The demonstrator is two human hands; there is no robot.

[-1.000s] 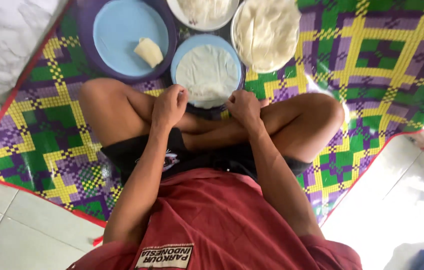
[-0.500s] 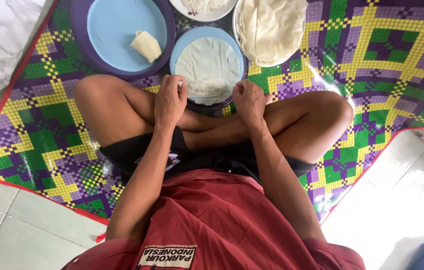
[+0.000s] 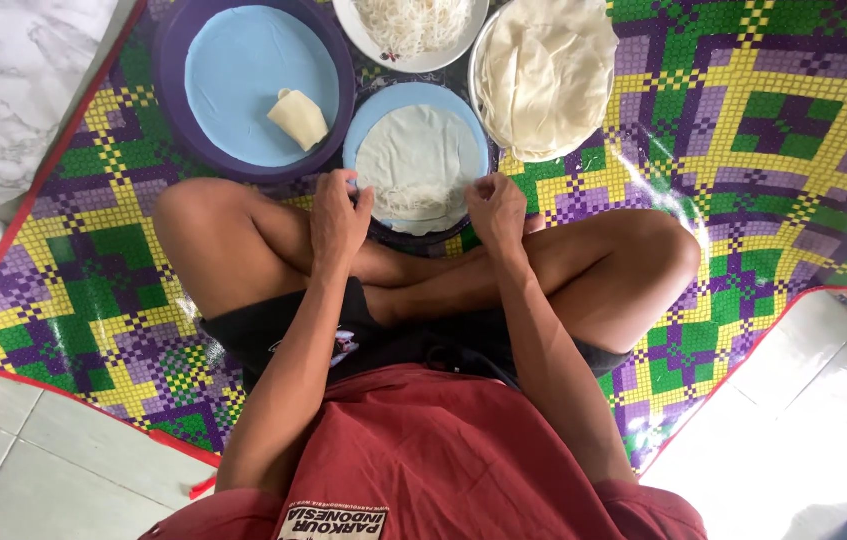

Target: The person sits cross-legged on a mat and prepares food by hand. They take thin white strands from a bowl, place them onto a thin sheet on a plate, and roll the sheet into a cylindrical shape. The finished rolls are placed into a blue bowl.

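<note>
I sit cross-legged on a patterned mat. A thin white round wrapper (image 3: 422, 150) lies flat on a small light-blue plate (image 3: 374, 112) right in front of my knees, with a strip of white noodles on its near part. My left hand (image 3: 341, 215) pinches the wrapper's near left edge. My right hand (image 3: 497, 207) holds its near right edge. One rolled pale spring roll (image 3: 300, 118) rests on a larger blue plate (image 3: 234, 80) set in a purple basin at the far left.
A white bowl of thin noodles (image 3: 410, 24) stands at the top middle. A metal bowl with a stack of white wrappers (image 3: 547, 72) sits at the top right. The colourful checked mat (image 3: 774, 130) covers white floor tiles (image 3: 794, 420); a marble surface (image 3: 14, 90) is at the far left.
Both hands have moved forward off my shins to the near edge of the wrapper on the small plate. The view has tilted slightly nearer to the plates.
</note>
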